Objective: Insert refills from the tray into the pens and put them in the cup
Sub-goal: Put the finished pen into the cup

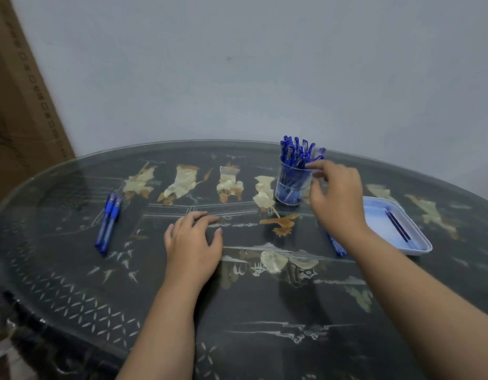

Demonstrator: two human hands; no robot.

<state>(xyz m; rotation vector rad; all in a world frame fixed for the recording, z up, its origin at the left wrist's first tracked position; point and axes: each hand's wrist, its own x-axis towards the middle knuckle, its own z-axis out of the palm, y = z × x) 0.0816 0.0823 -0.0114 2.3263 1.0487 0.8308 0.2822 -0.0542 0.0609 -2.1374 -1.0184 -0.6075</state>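
the left hand [193, 242] lies flat on the dark table [264, 311], fingers relaxed, holding nothing. the right hand [336, 198] is just beside the clear cup [291, 187], fingers loosely spread at its rim, gripping nothing. the cup is full of blue pens [297, 153]. two dark refills [399, 225] lie in the white tray [380, 226] on the right. two more pens [108, 222] lie far left.

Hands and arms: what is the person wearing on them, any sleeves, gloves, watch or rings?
Nothing shows. The left hand and right hand are bare, no gloves or rings visible. The left forearm and right forearm are bare to the frame edge: no sleeves, watch or bands.
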